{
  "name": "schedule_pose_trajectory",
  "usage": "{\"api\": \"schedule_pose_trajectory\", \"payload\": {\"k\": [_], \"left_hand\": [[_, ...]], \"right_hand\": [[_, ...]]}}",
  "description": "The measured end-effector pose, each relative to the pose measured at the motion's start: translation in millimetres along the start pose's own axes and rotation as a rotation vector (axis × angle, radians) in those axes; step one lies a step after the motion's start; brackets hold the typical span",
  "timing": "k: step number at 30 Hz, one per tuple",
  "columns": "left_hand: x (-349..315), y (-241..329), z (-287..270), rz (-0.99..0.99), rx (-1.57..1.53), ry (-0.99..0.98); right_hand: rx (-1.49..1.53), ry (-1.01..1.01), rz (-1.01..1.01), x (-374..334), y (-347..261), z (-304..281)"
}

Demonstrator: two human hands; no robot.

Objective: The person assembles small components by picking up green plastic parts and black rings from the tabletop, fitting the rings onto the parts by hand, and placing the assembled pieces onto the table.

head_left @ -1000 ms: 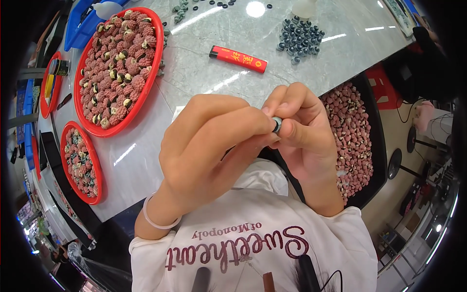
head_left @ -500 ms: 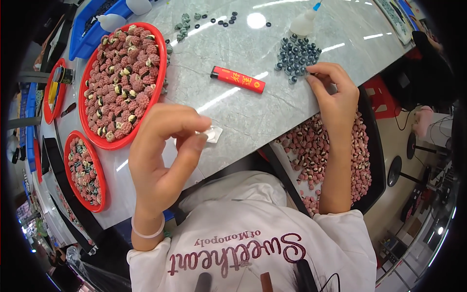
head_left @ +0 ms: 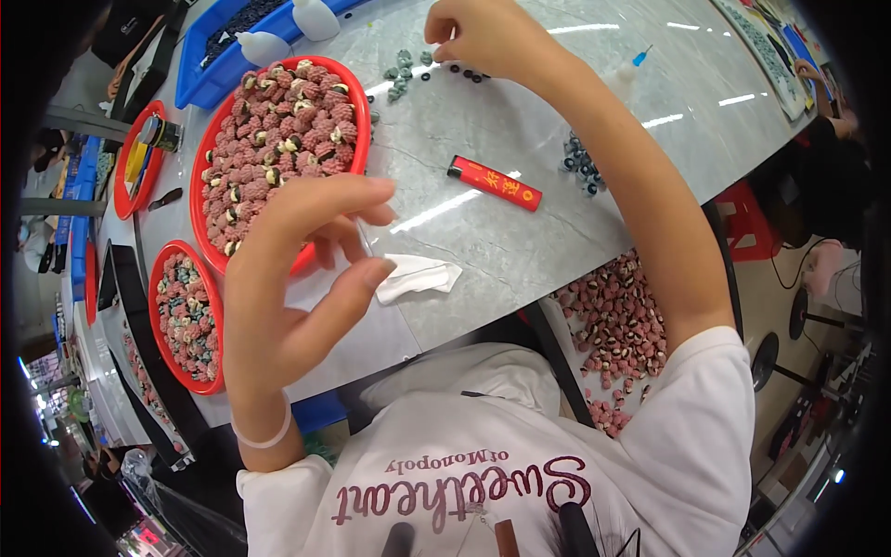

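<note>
My left hand (head_left: 292, 269) hovers at the near left of the grey marble table, thumb and fingers apart, with nothing visible between them. A folded white tissue (head_left: 422, 277) lies just right of its thumb. My right arm reaches across to the far side, where my right hand (head_left: 492, 39) is pinched closed beside small grey-green pieces (head_left: 399, 76) and several black rings (head_left: 473, 75). Anything between those fingertips is too small to make out. A red lighter (head_left: 497, 183) lies mid-table. Dark blue shiny beads (head_left: 580, 167) are partly hidden behind my right forearm.
Pink knobbly pieces fill a large red tray (head_left: 363, 121) at left; a smaller red tray (head_left: 216, 306) holds pink and green ones. White squeeze bottles (head_left: 316, 19) stand by a blue bin (head_left: 192, 79). Another, blue-tipped bottle (head_left: 620, 79) stands right. More pink pieces (head_left: 617, 320) lie below the table edge.
My right hand has left the dark blue beads and moved far and left to the grey-green pieces. My left thumb and fingers have spread apart. The view has shifted slightly.
</note>
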State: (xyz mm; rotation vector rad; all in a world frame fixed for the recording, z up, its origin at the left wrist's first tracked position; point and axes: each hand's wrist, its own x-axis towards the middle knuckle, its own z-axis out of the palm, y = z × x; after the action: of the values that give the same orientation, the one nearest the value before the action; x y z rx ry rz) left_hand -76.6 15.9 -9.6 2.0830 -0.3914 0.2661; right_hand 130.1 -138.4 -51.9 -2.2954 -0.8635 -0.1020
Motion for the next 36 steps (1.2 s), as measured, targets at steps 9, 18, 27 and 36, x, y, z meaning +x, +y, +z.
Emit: {"api": "schedule_pose_trajectory", "payload": {"k": [9,18,27,36], "left_hand": [[76.7,-43.0,-25.1,0.003,0.139,-0.12],[146.8,-116.7,24.4,0.377,0.834,-0.23],[154.2,-118.0,34.2,0.599,1.077,-0.233],[37.3,3.8,40.5,-0.147,-0.324,-0.315]], "right_hand": [[0.279,0.032,0.037,-10.4,-18.7,-30.3],[0.618,0.19,0.189,-136.9,-28.8,-73.3],[0.793,0.31,0.319,-174.7,-23.5,-69.4],[1.233,0.227,0.218,-174.5,-50.3,-35.7]]}}
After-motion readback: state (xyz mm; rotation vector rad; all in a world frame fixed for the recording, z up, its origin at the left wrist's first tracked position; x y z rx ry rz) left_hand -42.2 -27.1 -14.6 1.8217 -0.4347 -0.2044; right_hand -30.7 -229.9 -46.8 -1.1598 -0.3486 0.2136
